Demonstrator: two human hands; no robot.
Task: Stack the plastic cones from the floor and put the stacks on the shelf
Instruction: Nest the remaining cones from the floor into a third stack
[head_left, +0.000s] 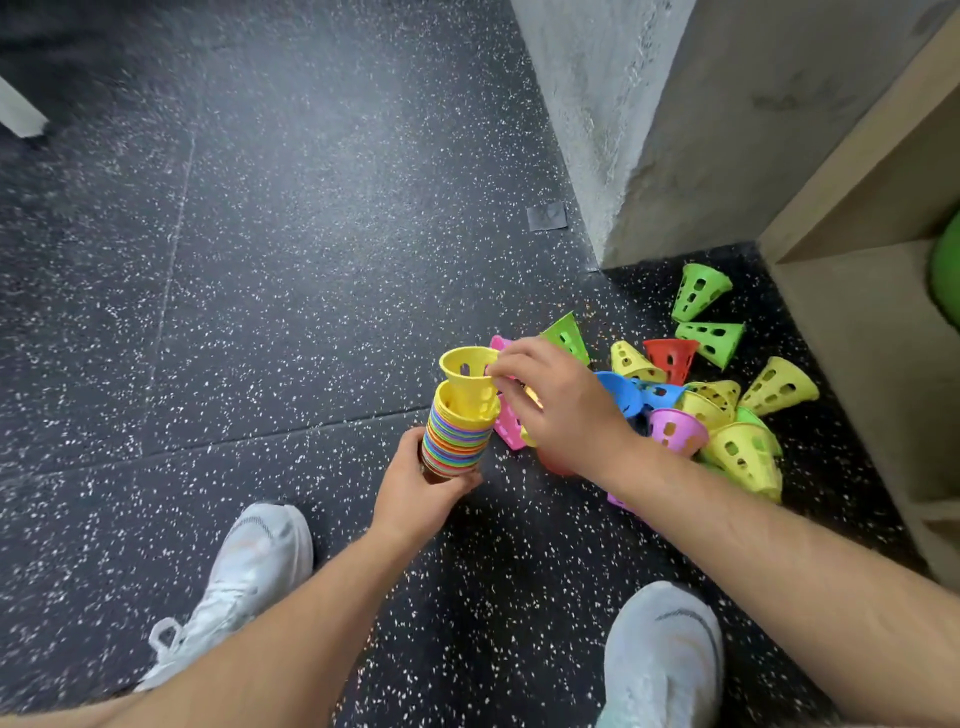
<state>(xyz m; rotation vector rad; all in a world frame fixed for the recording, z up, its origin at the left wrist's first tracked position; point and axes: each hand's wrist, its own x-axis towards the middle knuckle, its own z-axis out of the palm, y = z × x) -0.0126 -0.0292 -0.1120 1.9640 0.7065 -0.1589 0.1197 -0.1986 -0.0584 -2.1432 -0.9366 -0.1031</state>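
Roughly upright, mouths up: left hand (415, 493) grips stack (456, 439); right hand (566, 410) pinches yellow cone (467, 387).

It looked like a gym. Black speckled rubber floor (311, 260) filled the frame. Perforated training cones (776, 384) lay heaped at centre right beside a wooden shelf (857, 338).

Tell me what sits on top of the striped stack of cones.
A yellow cone, mouth up, half nested in the stack; the right hand pinches its rim. The left hand covers the stack's bottom end.

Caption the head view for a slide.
Right hand pinches a yellow cone atop the stack held by the left hand.
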